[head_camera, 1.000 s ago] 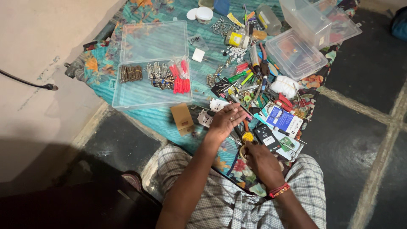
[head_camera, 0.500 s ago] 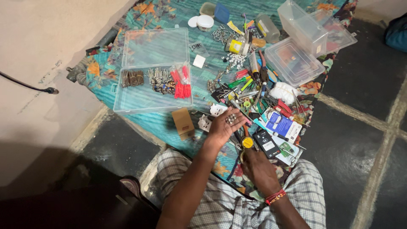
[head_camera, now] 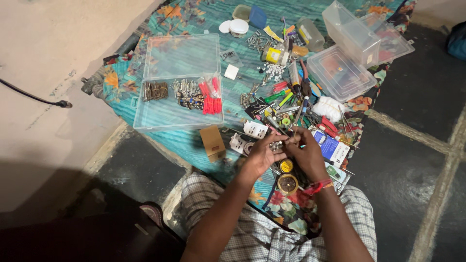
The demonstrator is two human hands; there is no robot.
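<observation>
My left hand (head_camera: 262, 156) is cupped palm up above the patterned cloth (head_camera: 170, 140), with a little heap of small metal parts (head_camera: 275, 145) lying in it. My right hand (head_camera: 307, 154), a red band at its wrist, meets it from the right. Its fingertips are pinched into that heap; I cannot see whether a piece sits between them. Just below both hands lie two round open tins (head_camera: 287, 183). A pile of screwdrivers and pliers (head_camera: 296, 104) is spread out beyond my fingers.
A clear compartment box (head_camera: 177, 114) with red plugs (head_camera: 210, 97) and screws (head_camera: 187, 93) lies open at the left. A brown carton (head_camera: 212, 143), white plastic pieces (head_camera: 256, 129), clear tubs (head_camera: 340, 73) and a blue-white packet (head_camera: 332, 148) surround the hands. A black cable (head_camera: 34, 97) crosses the pale floor.
My right hand has risen from beside the tins to my left palm. The left hand has turned palm up and shifted slightly right.
</observation>
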